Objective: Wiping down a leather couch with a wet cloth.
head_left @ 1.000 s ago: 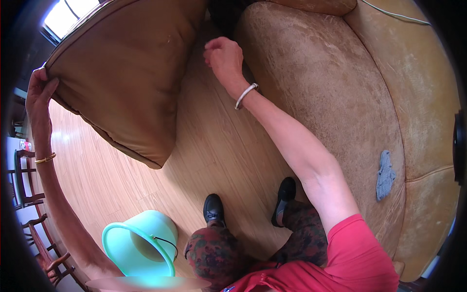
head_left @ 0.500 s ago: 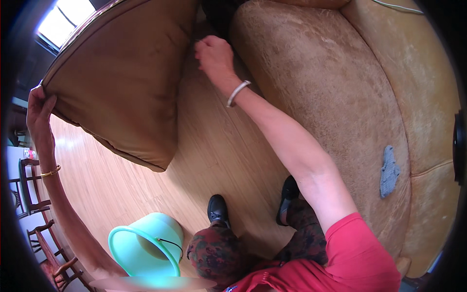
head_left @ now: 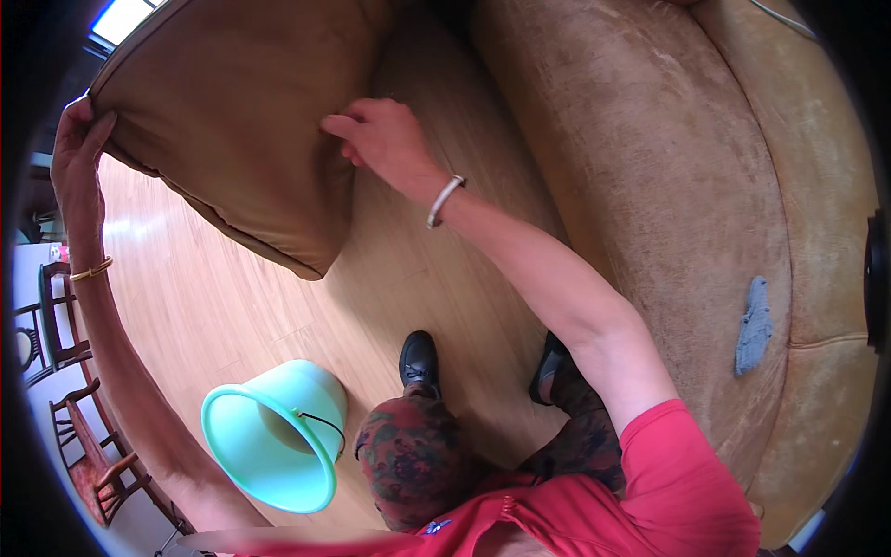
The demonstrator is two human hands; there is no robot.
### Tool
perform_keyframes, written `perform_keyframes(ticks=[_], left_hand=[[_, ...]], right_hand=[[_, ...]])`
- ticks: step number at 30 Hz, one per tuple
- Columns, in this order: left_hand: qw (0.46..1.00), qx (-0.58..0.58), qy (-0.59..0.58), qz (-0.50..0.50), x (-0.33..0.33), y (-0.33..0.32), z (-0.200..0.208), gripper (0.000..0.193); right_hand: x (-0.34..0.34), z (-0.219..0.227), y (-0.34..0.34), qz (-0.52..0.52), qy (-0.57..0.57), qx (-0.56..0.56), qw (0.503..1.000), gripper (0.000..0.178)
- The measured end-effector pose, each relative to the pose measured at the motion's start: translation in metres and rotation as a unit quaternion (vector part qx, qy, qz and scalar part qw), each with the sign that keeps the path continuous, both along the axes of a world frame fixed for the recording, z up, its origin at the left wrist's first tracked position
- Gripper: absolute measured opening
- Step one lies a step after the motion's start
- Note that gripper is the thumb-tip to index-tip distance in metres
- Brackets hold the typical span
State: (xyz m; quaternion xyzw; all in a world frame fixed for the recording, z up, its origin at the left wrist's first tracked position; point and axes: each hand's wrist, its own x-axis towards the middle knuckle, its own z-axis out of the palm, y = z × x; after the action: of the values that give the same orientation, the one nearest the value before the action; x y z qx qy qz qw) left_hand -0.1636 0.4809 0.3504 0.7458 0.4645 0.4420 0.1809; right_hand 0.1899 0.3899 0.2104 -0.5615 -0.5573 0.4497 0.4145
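Note:
A large brown sofa cushion [head_left: 251,121] stands tilted up on the left, its lower corner just over the wood floor. My left hand [head_left: 82,139] is closed on the cushion's far left edge, thumb on the brown face. In front of the cushion's right side is my right hand [head_left: 380,139], its fingers curled in and its thumb side toward the fabric. Whether those fingers pinch the cushion or something small is hidden.
A brown sofa [head_left: 631,167] runs along the right, with a grey-blue cloth [head_left: 755,325] on its seat. Close to my left leg a mint-green bucket [head_left: 320,399] stands on the wood floor [head_left: 390,288]. Wooden chairs [head_left: 97,455] line the far left.
My right hand has come nearer and left, from the gap beside the sofa to the cushion's side. The cushion and my left hand have shifted slightly up in view.

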Motion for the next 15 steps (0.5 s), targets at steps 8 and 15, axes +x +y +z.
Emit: perform_keyframes(ticks=[8,15], left_hand=[[1.0,-0.008,-0.023,0.017,0.005,-0.01,0.0,0.018],[0.999,0.015,-0.043,0.013,0.018,-0.011,0.01,0.017]], right_hand=[[0.018,-0.056,0.012,0.012,-0.409,0.011,0.913,0.015],[0.032,-0.047,0.002,0.087,-0.13,0.162,0.974,0.025]])
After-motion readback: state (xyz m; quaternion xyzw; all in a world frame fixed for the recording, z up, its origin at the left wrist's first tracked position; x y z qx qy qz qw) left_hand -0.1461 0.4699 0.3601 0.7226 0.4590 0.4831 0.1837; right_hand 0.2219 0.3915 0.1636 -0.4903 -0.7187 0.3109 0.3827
